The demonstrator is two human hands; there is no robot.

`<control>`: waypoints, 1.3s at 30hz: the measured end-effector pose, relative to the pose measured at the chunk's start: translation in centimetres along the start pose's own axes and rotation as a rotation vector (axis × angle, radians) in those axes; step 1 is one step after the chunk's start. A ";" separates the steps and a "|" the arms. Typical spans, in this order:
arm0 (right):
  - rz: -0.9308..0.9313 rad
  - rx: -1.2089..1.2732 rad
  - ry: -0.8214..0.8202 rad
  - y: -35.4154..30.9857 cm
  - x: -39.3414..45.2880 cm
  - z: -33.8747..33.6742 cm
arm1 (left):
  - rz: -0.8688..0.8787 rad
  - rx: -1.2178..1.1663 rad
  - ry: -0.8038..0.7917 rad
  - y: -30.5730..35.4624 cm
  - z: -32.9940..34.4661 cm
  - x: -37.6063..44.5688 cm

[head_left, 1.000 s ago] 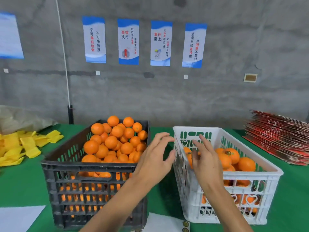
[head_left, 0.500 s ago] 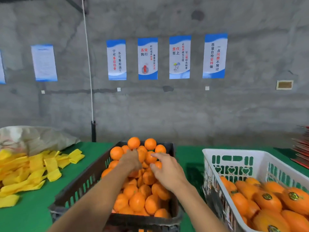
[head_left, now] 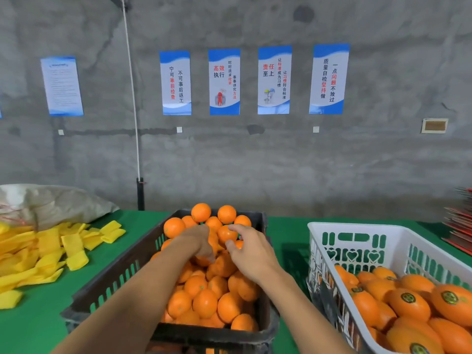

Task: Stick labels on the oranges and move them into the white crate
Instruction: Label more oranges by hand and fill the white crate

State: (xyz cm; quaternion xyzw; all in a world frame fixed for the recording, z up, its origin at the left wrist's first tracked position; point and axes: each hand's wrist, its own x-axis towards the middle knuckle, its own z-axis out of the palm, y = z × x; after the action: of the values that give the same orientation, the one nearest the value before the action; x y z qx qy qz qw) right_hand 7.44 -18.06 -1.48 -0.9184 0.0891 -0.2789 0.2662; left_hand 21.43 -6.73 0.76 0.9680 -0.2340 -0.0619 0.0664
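Observation:
A black crate (head_left: 122, 272) in the middle holds a heap of unlabelled oranges (head_left: 204, 302). Both my hands reach into its far half. My left hand (head_left: 198, 241) is bent down over the pile, its fingers curled onto an orange (head_left: 203, 261) beneath it. My right hand (head_left: 251, 252) holds another orange (head_left: 226, 233) between thumb and forefinger. To the right stands the white crate (head_left: 357, 227), partly filled with oranges that carry round dark labels (head_left: 408, 302).
Everything sits on a green table (head_left: 288, 238). Yellow foam sleeves (head_left: 51, 251) lie scattered at the left, in front of a pale sack (head_left: 51, 203). A stack of red cartons (head_left: 459, 226) is at the far right edge. A grey wall with posters stands behind.
My hands moved from the gap between the crates into the black crate and closed on oranges there. The view shifted left and closer to the crates.

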 end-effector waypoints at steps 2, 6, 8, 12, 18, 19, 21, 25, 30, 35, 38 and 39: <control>0.000 0.030 0.000 -0.8 -0.8 -0.9 | 0.099 -0.056 0.119 1.1 -1.3 -3.3; -0.046 0.139 0.147 -2.7 -3.9 -3.9 | 0.303 -0.320 0.434 3.3 -2.0 -10.9; -0.077 0.212 0.258 -3.4 -6.6 -5.6 | 0.382 -0.400 0.536 4.7 -1.4 -14.9; -0.147 0.397 0.435 -2.9 -13.6 -7.9 | 0.496 -0.510 0.671 8.3 1.7 -21.9; -0.128 0.454 0.512 1.4 -22.8 -7.8 | 0.644 -0.525 0.693 11.2 10.1 -27.6; -0.102 0.433 0.481 2.5 -24.1 -7.1 | 0.636 -0.489 0.633 11.2 12.0 -27.8; -0.024 0.401 0.386 4.8 -26.6 -5.2 | 0.614 -0.400 0.514 10.8 16.0 -27.7; 0.083 0.367 0.163 8.6 -30.2 -1.6 | 0.586 -0.360 0.311 9.2 22.8 -26.9; 0.170 0.343 -0.058 10.8 -33.6 0.4 | 0.531 -0.412 0.173 6.9 28.2 -26.2; 0.132 0.325 -0.319 13.3 -37.7 0.2 | 0.554 -0.495 0.170 6.2 30.3 -25.3; 0.115 0.236 -0.359 14.4 -38.3 0.4 | 0.548 -0.561 0.190 6.1 30.9 -25.1; 0.089 0.199 -0.362 14.6 -38.1 0.5 | 0.550 -0.578 0.192 6.1 30.9 -25.0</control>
State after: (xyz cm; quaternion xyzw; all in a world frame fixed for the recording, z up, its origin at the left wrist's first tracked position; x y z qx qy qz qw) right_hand -24.08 -18.21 -27.40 -0.9179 0.0524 -0.1046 0.3792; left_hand -8.03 -3.62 -26.48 0.8121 -0.4498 -0.0146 0.3715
